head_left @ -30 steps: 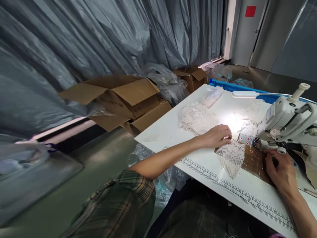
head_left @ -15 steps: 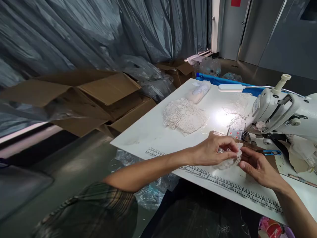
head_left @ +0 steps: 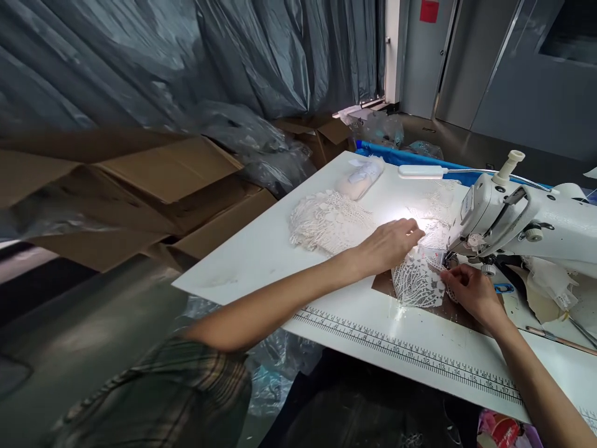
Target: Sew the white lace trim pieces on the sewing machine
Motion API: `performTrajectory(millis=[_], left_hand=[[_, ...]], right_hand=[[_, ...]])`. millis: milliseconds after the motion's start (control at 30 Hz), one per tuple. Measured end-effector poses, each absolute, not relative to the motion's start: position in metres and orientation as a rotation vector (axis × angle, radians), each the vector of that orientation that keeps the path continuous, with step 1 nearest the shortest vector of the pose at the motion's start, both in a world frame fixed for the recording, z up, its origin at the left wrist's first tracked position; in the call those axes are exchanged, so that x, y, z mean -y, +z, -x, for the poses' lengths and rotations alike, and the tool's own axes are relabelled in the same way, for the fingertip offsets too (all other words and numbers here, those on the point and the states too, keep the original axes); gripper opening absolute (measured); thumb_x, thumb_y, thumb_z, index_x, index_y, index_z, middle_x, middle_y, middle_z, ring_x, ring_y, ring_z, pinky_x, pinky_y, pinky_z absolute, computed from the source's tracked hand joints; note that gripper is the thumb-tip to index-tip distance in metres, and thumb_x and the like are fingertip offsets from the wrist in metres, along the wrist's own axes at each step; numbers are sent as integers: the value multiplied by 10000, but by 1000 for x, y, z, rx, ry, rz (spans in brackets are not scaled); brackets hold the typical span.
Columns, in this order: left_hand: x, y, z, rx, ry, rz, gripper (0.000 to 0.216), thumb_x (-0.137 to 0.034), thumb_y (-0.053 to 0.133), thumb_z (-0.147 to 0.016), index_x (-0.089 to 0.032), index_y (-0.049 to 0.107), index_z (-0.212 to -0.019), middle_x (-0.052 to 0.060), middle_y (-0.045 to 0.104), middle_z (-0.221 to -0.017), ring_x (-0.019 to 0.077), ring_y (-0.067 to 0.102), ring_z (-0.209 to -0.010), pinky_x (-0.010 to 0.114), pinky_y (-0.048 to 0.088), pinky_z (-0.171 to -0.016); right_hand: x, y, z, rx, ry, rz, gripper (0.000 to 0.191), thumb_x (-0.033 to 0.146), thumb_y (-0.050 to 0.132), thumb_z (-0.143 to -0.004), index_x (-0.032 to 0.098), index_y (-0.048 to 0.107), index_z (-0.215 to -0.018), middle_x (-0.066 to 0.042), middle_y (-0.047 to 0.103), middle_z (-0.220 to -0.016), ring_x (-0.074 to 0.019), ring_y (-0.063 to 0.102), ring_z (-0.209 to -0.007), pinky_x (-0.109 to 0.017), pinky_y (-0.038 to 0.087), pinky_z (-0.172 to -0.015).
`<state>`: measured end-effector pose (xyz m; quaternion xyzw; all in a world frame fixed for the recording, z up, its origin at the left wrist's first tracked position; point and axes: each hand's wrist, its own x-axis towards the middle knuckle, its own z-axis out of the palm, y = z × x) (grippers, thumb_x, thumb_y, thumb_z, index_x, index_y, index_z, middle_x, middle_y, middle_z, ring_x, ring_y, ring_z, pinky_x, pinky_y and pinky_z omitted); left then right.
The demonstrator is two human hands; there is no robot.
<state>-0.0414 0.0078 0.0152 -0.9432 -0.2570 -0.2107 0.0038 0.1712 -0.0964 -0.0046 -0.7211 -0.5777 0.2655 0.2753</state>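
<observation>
A white lace piece (head_left: 417, 283) lies spread flat on the white table (head_left: 280, 249), just in front of the sewing machine (head_left: 522, 218). My left hand (head_left: 389, 244) rests on its far edge, fingers stretched toward the lit spot by the needle. My right hand (head_left: 469, 291) has its fingers curled, pinching the lace's right edge close to the presser foot. A heap of more white lace (head_left: 326, 221) sits just left of my left hand.
A printed ruler (head_left: 410, 358) runs along the table's near edge. Small blue snips (head_left: 504, 288) lie by the machine, a lamp bar (head_left: 422, 172) above. Open cardboard boxes (head_left: 153, 186) and plastic bags stand left of the table. A wrapped bundle (head_left: 359, 177) lies at the back.
Half a second ago both hands held the bunched lace up over the ruler. Now it lies flat by the needle, my left hand on top and my right at its edge.
</observation>
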Motion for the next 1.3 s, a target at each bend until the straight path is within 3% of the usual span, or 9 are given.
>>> performTrajectory(millis=[167, 300, 433, 567, 833, 1000, 1100, 1200, 1300], left_hand=[[-11, -11, 24, 509, -586, 2963, 222, -86, 429, -971, -132, 645, -988, 100, 691, -1051, 171, 631, -844, 306, 484, -712], [0, -26, 21, 216, -728, 3169, 222, -263, 466, -1029, -163, 651, -1101, 84, 703, -1087, 174, 654, -957, 320, 521, -831], [3, -34, 23, 160, -713, 3091, 304, -361, 504, -1016, -141, 639, -1177, 139, 665, -1219, 227, 642, -1030, 395, 517, -912], [3, -34, 24, 201, -769, 3021, 305, -375, 480, -1025, -151, 642, -1152, 119, 677, -1198, 217, 642, -1045, 462, 464, -1023], [21, -32, 13, 175, -913, 3035, 189, -152, 458, -991, -140, 613, -1099, 107, 695, -1116, 180, 623, -1035, 369, 497, -972], [17, -37, 13, 216, -813, 3139, 147, -165, 483, -981, -146, 623, -1023, 78, 705, -961, 160, 631, -877, 336, 535, -886], [14, -39, 15, 144, -835, 3128, 221, -150, 455, -1002, -144, 659, -919, 80, 706, -1006, 148, 643, -899, 341, 538, -913], [15, -39, 18, 106, -897, 3107, 266, -141, 448, -1010, -135, 685, -888, 90, 695, -1029, 139, 646, -932, 344, 541, -954], [17, -37, 19, 153, -970, 3103, 250, -144, 478, -1002, -126, 697, -883, 102, 667, -1007, 139, 632, -926, 311, 563, -904]], right_hand=[[96, -9, -177, 1586, 683, 1960, 415, 532, 425, -847, 201, 666, -781, -34, 606, -559, -181, 545, -529, -294, 382, -525], [100, -10, -181, 1526, 782, 1972, 465, 561, 371, -872, 203, 660, -806, -44, 633, -594, -186, 568, -542, -295, 404, -542], [105, -5, -174, 1521, 662, 2057, 440, 591, 460, -838, 207, 660, -761, -25, 598, -541, -170, 540, -513, -280, 362, -512], [115, -8, -163, 1540, 557, 1977, 368, 521, 573, -793, 193, 700, -901, -15, 636, -620, -150, 549, -536, -270, 397, -526], [125, -27, -148, 1813, 191, 1738, 238, 321, 494, -885, 220, 705, -843, -61, 710, -835, -187, 644, -739, -286, 481, -640], [122, -11, -161, 1978, 380, 1592, 241, 312, 491, -892, 233, 717, -916, -64, 730, -945, -188, 673, -813, -296, 517, -697], [116, 2, -179, 1972, 517, 1654, 292, 371, 469, -914, 216, 716, -931, -52, 723, -810, -175, 654, -677, -295, 508, -631], [108, 2, -193, 1962, 436, 1779, 290, 352, 478, -894, 202, 720, -948, -60, 724, -807, -174, 628, -605, -302, 486, -575], [106, -11, -196, 1960, 331, 1714, 270, 303, 488, -878, 210, 724, -972, -74, 733, -911, -203, 673, -745, -322, 528, -650]])
